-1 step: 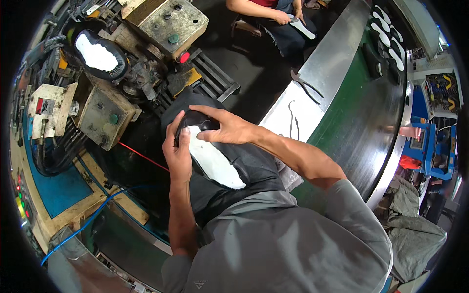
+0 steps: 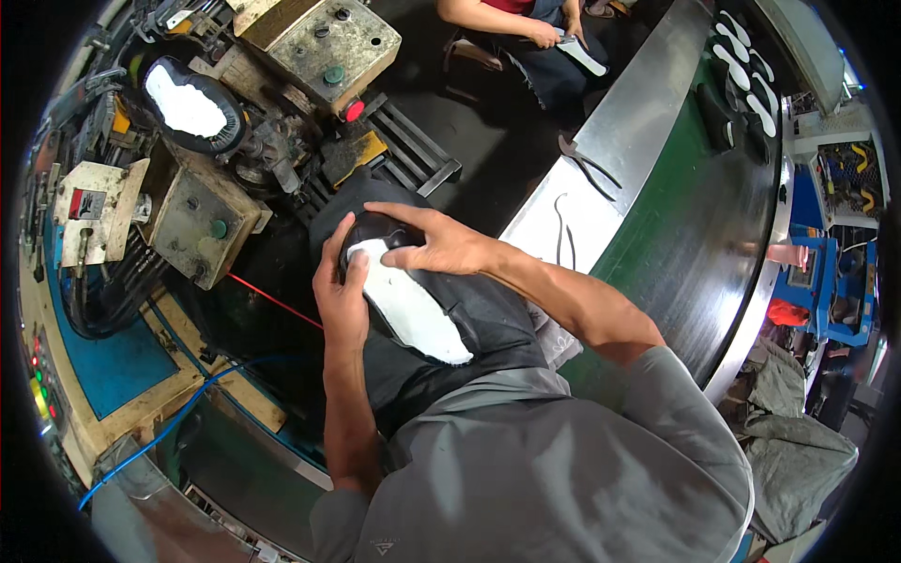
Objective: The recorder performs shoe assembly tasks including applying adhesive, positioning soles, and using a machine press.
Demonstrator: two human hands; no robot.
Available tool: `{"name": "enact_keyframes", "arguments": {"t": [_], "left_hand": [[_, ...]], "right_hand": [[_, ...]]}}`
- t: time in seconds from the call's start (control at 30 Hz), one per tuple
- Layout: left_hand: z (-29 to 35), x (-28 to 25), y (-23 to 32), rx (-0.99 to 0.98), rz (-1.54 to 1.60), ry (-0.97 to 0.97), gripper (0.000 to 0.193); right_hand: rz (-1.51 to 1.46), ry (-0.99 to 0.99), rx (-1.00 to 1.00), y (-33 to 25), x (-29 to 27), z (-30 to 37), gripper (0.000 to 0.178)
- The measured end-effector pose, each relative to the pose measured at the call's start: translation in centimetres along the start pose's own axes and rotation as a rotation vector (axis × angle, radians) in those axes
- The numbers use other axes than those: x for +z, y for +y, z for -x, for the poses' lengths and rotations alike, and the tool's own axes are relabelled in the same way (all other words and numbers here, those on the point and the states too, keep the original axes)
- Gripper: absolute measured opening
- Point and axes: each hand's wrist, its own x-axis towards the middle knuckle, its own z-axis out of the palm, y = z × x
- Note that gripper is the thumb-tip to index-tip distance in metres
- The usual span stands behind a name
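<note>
A black shoe upper [image 2: 379,228] lies sole side up across my lap, its white insole board [image 2: 411,310] facing me. Around its far end my left hand [image 2: 342,291] is closed, the thumb pressing on the white board near its left edge. My right hand [image 2: 441,246] grips the same end from the other side, fingers over the black leather and thumb on the board. The near end of the shoe rests on my dark apron [image 2: 511,328], with no hand on it. Whether a last sits inside the upper cannot be seen.
At the left stands a machine with control boxes [image 2: 202,230] and another white-soled shoe [image 2: 192,108]. Pincers [image 2: 589,169] and a thin hooked tool [image 2: 560,225] lie on the metal ledge beside a green conveyor [image 2: 657,253]. Several shoes sit farther along. Another person's hands [image 2: 554,36] hold a shoe.
My left thumb has shifted slightly on the board, and more of the white far end shows between my thumbs. Both hands keep hold of the shoe.
</note>
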Motion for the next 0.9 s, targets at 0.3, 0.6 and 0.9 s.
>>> {"name": "enact_keyframes", "arguments": {"t": [0.3, 0.6, 0.9], "left_hand": [[0.2, 2.1, -2.9, -0.105, 0.216, 0.078, 0.049], [3.8, 1.4, -4.6, -0.232, 0.040, -0.192, 0.080], [6.4, 1.6, -2.0, -0.516, 0.673, -0.175, 0.085]], "right_hand": [[-0.115, 0.091, 0.073, 4.1, -0.3, -0.5, 0.082], [0.184, 0.279, 0.231, 4.1, 2.6, 6.6, 0.094], [1.146, 0.035, -0.042, -1.9, 7.2, 12.3, 0.097]]}}
